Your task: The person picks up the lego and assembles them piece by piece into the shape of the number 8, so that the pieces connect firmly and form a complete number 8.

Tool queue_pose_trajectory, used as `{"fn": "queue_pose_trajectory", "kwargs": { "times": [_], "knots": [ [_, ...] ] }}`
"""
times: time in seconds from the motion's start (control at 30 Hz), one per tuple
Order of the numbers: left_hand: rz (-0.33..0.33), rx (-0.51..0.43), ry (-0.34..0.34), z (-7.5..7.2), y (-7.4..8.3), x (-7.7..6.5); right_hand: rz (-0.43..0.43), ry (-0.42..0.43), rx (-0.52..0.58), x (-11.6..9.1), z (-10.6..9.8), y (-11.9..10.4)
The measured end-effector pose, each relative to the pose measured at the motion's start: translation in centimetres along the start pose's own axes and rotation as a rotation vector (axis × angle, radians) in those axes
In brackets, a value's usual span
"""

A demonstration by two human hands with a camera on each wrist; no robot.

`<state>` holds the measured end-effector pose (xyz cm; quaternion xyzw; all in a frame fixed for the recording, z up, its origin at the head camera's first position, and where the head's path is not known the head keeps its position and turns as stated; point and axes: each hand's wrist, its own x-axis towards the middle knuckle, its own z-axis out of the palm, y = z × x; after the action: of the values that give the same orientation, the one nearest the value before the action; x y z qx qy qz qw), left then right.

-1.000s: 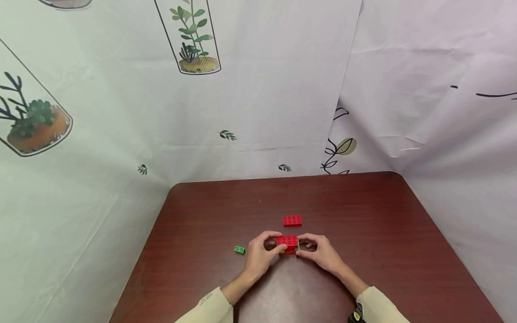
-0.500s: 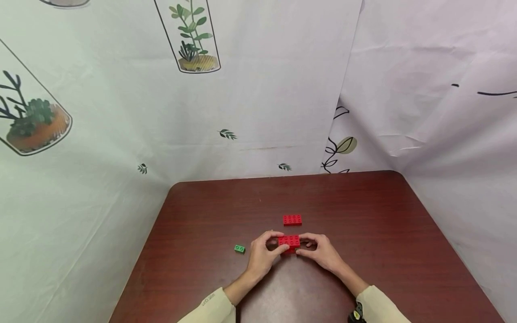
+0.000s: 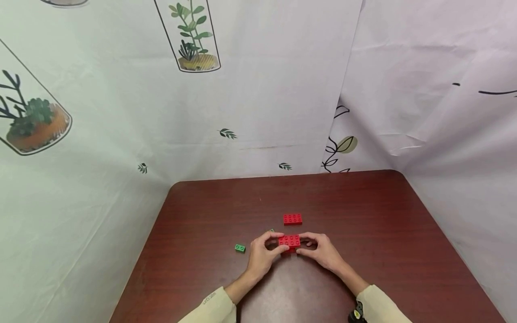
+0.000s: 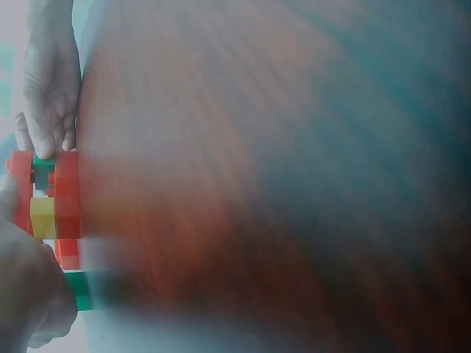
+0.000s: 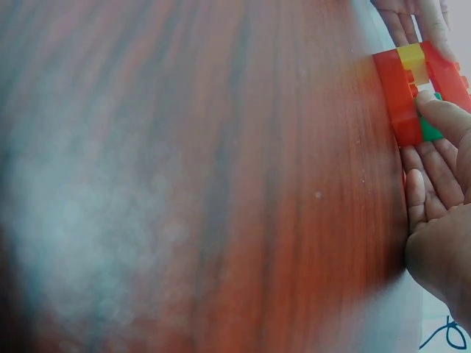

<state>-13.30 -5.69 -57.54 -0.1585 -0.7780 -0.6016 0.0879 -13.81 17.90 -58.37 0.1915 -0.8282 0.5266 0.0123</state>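
Observation:
Between the hands stands a small stack: an upper red brick (image 3: 289, 241) over a lower red brick (image 5: 397, 103), with a yellow brick (image 5: 413, 62) and a green brick (image 5: 430, 128) sandwiched between. My left hand (image 3: 261, 255) grips the upper red brick from the left, thumb on its near side and forefinger at the far side. At the stack's right end, my right hand (image 3: 323, 252) pinches the green brick between thumb and fingers. A gap separates the yellow and green bricks in the left wrist view. From the head, the red top hides both.
Beyond the stack lies another red brick (image 3: 292, 219). A small green brick (image 3: 240, 248) rests left of my left hand, and another green piece (image 3: 272, 231) peeks out behind it. Patterned white cloth (image 3: 258, 89) hangs around the brown table (image 3: 194, 215).
The left hand and upper red brick have shifted slightly right. The green brick that stuck out at the right end is now covered from above. A green piece behind the left hand has come into view.

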Motion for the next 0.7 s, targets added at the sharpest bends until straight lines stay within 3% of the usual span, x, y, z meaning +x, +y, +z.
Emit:
{"fn": "queue_pose_trajectory", "kwargs": {
  "times": [0.4,0.7],
  "knots": [
    [-0.063,-0.145,-0.071,-0.4,-0.7,0.1,-0.013,0.009,-0.008,0.0,-0.1,-0.2],
    [-0.12,-0.158,-0.119,-0.5,-1.8,0.2,-0.024,0.008,-0.014,-0.1,0.1,0.1]
  ]
}}
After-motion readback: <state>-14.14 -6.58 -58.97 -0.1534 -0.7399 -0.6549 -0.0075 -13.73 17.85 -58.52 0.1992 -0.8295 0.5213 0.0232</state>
